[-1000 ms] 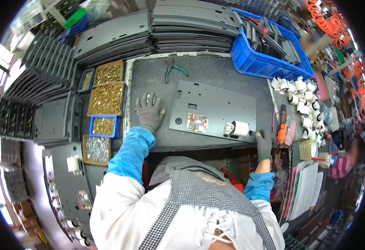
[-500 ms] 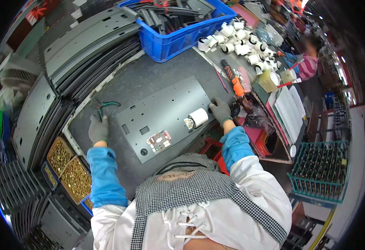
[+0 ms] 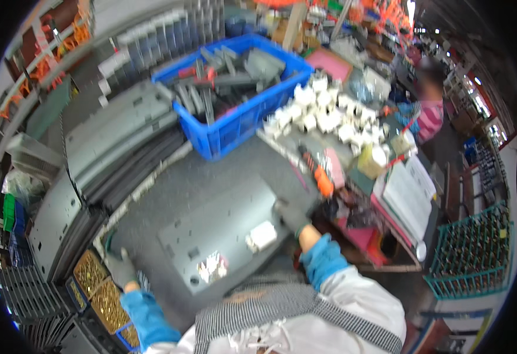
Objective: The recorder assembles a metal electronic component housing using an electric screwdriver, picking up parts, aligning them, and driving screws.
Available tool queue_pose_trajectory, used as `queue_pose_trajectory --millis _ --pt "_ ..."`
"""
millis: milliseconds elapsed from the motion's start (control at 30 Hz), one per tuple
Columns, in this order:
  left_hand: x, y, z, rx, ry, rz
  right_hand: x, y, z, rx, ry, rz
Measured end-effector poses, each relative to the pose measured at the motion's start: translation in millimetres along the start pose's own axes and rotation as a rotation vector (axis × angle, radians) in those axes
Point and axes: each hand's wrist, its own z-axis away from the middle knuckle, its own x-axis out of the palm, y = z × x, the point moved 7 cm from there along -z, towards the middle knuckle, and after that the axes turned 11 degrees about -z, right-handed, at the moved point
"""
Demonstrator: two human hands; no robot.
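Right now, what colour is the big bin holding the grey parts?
Blue; the bin shows best in the head view.

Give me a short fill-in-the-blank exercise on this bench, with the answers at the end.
1. The hand at the edge of the gray plate is the ____ one.
2. The crate is coloured ____.
3. Sideways, the crate stands to the ____ of the heaped white pieces.
4. The handheld tool is black and ____.

Missing words: right; blue; left; orange.
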Motion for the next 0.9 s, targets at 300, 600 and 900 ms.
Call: queue_pose_trajectory --millis 300,600,900 --pt "7 118 159 -0.266 -0.18 0.117 -14 -89 -36 -0.522 -0.527 0.306" --pt "-17 183 227 -0.243 0.125 0.342 -73 -150 -80 -0.644 -0.704 0.346" --pt "-47 189 330 -0.344 0.287 0.436 -4 -185 -6 -0.756 -1.093 0.144"
